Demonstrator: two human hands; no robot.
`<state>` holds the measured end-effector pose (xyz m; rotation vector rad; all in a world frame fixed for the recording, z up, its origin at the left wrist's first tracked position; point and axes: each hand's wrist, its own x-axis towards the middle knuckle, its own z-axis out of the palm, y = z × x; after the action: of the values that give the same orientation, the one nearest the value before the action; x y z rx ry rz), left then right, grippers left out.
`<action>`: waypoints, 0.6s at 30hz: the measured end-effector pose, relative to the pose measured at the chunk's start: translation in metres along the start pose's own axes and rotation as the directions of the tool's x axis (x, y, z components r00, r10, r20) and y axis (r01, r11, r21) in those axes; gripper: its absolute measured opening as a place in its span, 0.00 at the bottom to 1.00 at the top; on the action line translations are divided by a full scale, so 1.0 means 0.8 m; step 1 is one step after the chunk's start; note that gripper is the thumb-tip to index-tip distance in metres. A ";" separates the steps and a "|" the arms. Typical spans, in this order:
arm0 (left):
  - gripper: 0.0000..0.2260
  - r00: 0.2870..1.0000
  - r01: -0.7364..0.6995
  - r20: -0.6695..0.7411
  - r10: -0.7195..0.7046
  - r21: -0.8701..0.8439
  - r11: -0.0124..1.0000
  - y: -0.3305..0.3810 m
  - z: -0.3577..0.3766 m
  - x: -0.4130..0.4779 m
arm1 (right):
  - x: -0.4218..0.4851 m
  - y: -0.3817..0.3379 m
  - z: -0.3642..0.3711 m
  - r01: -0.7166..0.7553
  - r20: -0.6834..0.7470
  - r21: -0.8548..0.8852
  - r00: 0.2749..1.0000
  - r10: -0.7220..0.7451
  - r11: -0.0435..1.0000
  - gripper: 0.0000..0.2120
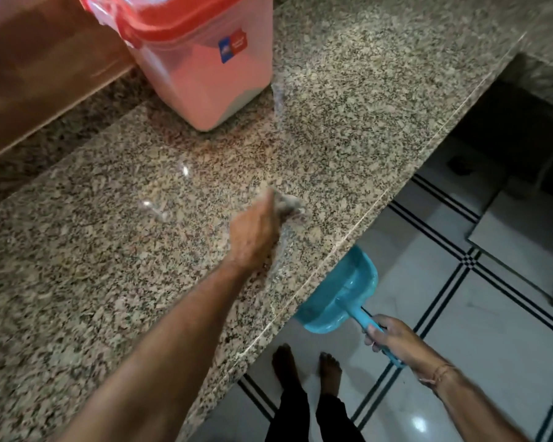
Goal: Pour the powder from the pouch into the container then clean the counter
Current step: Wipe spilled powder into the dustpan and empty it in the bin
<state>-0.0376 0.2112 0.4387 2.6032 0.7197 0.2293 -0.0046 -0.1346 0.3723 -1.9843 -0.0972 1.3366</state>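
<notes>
Our left hand (256, 232) is lying on the worktop (77, 282), its fingers (273, 202) too blurred for us to tell spread from pressed, and the pale powder (292, 207) is sitting at their tips. We are judging a low, steady drag toward the edge best. There our right hand (393, 341) is gripping the dustpan (339, 291) just below, while the container (205, 74) is standing well beyond.

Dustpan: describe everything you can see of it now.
The dustpan is teal plastic: a shallow scoop with raised side walls and a straight handle. The right hand grips the handle, holding it above the floor, tilted, with its mouth tucked under the counter edge, which hides the front lip. Whether it touches the counter or holds anything cannot be told.
</notes>
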 end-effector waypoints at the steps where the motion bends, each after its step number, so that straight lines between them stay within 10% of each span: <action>1: 0.14 0.996 0.068 -0.059 -0.071 -0.048 0.997 -0.009 -0.016 0.007 | 0.002 -0.001 -0.005 -0.002 -0.006 -0.002 1.000 0.002 1.000 0.07; 6: 0.20 0.776 0.610 -0.207 -0.596 0.010 0.792 -0.096 -0.046 0.070 | 0.006 0.002 -0.019 -0.019 -0.020 0.009 1.000 0.019 1.000 0.09; 10: 0.10 0.979 0.184 -0.095 -0.180 0.029 0.983 -0.005 0.021 0.052 | 0.003 0.004 -0.017 -0.025 -0.036 0.035 0.999 0.026 0.999 0.07; 13: 0.09 0.984 -0.138 0.117 0.132 0.047 0.989 0.069 0.057 0.026 | -0.007 0.000 -0.013 -0.009 -0.051 0.085 0.999 0.013 0.996 0.06; 18: 0.29 0.994 0.097 -0.033 -0.101 -0.110 0.989 0.034 0.016 0.092 | -0.018 0.004 -0.019 0.007 -0.078 0.123 0.997 0.003 0.992 0.08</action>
<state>0.0407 0.2241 0.4427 2.4596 0.8241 0.2813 0.0006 -0.1513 0.3841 -1.9282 0.0201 1.2325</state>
